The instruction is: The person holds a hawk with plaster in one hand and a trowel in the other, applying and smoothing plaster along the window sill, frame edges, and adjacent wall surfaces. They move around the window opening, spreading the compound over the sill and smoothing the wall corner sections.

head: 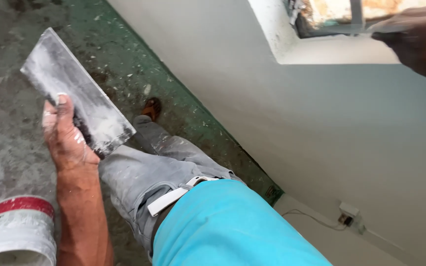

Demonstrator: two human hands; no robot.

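My left hand [67, 138], smeared with white plaster, grips a flat rectangular metal trowel [77, 91] by its handle, blade tilted up over the floor. My right hand [417, 39] reaches up at the top right by a recessed window opening [321, 47] in the white plastered wall [321, 128]. It seems to hold a thin flat blade [366, 28] against the window frame; the grip is partly cut off by the frame edge.
A white bucket with a red band [16, 229] stands at the lower left. The speckled green-grey floor [6, 113] meets the wall along a diagonal line. An electrical socket with a wire [348, 214] sits low on the wall. My leg and sandal [151, 108] are below.
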